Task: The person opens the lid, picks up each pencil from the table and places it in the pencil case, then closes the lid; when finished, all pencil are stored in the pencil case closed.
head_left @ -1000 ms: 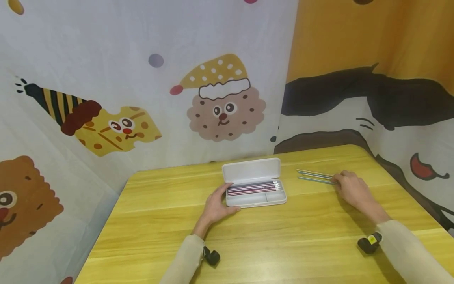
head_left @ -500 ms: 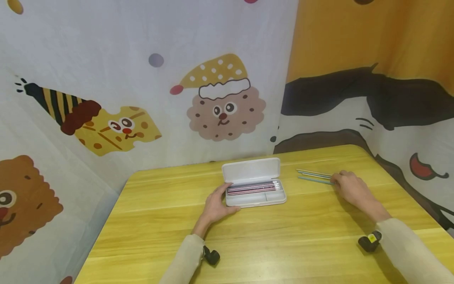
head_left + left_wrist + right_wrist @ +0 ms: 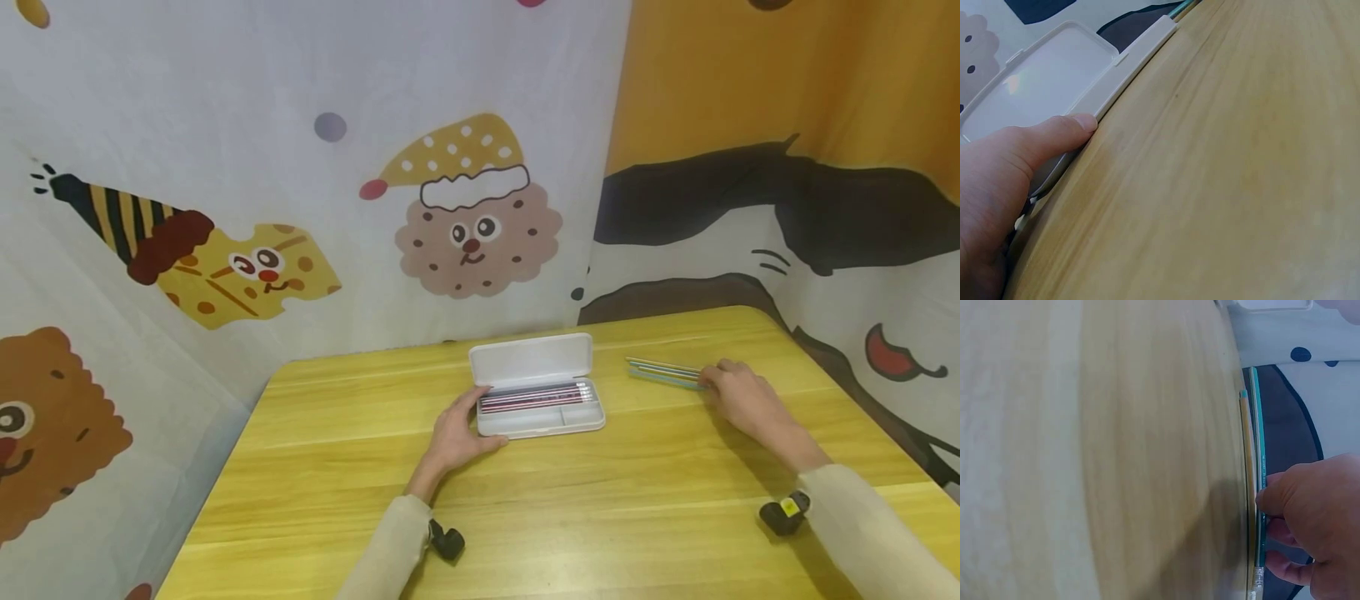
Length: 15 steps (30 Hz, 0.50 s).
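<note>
- Currently grips the white pencil case (image 3: 542, 432) at its nine o'clock end with the left hand (image 3: 456, 433), thumb laid against the near edge, fingers reaching round toward the far side
- Pinches the loose pencils (image 3: 666, 381) near their three o'clock ends with the right hand (image 3: 742, 402), thumb against the teal pencil (image 3: 1260, 450) in the right wrist view; cannot tell how many of them held
- Has the yellow-toned pencil (image 3: 1247, 444) just beside the teal one
- Has the loose pencils between two and three o'clock from the case, near but apart
- Shows the lid (image 3: 531, 360) raised at twelve o'clock, away from the body
- Holds striped pencils (image 3: 528, 400) inside the case, in the compartment nearest the lid, white ends toward three o'clock
- Shows a smaller compartment (image 3: 583, 415) at four o'clock within the case
- Works on a yellow wood-grain table (image 3: 585, 517), facing a cartoon-printed curtain (image 3: 247, 83) at twelve o'clock
</note>
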{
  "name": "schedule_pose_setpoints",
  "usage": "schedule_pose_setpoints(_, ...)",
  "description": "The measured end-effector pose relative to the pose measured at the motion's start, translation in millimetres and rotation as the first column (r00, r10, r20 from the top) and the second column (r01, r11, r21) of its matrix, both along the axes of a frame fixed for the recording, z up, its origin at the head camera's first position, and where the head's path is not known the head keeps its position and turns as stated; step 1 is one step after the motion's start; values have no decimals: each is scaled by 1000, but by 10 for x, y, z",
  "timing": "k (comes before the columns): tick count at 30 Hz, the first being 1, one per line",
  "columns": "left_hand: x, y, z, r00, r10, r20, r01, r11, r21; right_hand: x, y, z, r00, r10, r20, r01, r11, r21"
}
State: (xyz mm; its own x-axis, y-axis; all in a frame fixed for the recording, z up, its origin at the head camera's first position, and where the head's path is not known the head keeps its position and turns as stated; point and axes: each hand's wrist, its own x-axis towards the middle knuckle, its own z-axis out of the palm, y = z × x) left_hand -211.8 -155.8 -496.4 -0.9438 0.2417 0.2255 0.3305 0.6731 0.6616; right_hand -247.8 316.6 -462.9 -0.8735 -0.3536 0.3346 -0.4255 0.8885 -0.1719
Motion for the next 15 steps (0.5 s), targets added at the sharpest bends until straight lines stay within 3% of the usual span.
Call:
schedule_pose_setpoints(9,1,-10,-18,1000,-1,-9,1,1000,6,41,-105,108,999,33,-4,-33,999,-7)
schedule_pose_setpoints(15,-2,-10,-16,1000,-3,-18,3,1000,-6,70,-185,152,996,71,-50,-72,997,-15)
